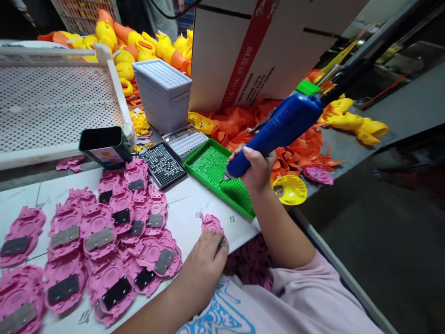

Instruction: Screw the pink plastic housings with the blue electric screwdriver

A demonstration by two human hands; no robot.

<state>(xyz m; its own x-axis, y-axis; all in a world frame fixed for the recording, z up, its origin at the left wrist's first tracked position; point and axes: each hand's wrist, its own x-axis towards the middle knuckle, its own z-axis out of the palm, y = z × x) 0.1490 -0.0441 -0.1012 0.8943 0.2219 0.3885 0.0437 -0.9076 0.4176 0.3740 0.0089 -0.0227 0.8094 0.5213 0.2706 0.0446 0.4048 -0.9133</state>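
Observation:
My right hand (257, 169) is closed round a blue electric screwdriver (283, 127). Its metal tip points down and left, over the green perforated tray (222, 178). My left hand (205, 257) bends its fingers over a pink plastic casing (211, 221) at the table's near edge, partly hiding it. To the left, several more pink casings (99, 232) lie in overlapping piles, many with a grey or black metal plate screwed on. A black perforated tray (163, 164) with small shiny pieces sits beside the green tray.
Behind stand a white tray stack (163, 95), a large carton (222, 55) and a white perforated crate (59, 106). A dark open tin (104, 146) is at the crate's corner. Orange parts (236, 125) and a yellow bowl (295, 188) lie right; yellow parts (125, 62) are piled behind.

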